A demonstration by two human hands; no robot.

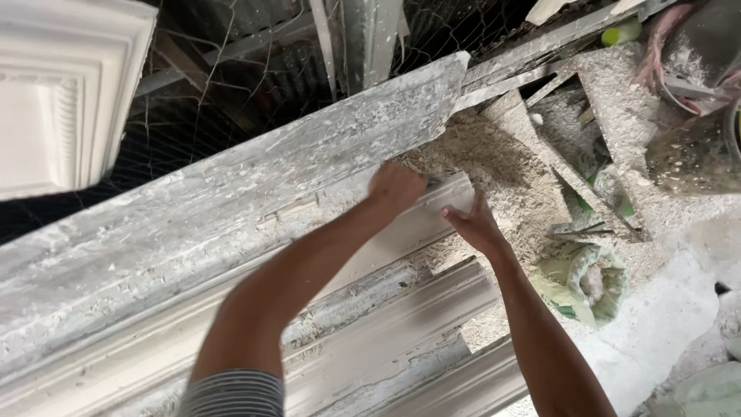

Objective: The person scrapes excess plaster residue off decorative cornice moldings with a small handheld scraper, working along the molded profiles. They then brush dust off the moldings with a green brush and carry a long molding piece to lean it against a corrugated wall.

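One white panel, cut off at the left, hung above three long moulds, where the left hand was fisted on a mostly hidden tool and the right hand pressed half-open against the middle mould's end, one green sack beyond.

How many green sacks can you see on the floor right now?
2. One open green sack sits in the plaster dust right of the right hand. A second sack shows partly at the bottom right corner. More may be hidden outside the frame.
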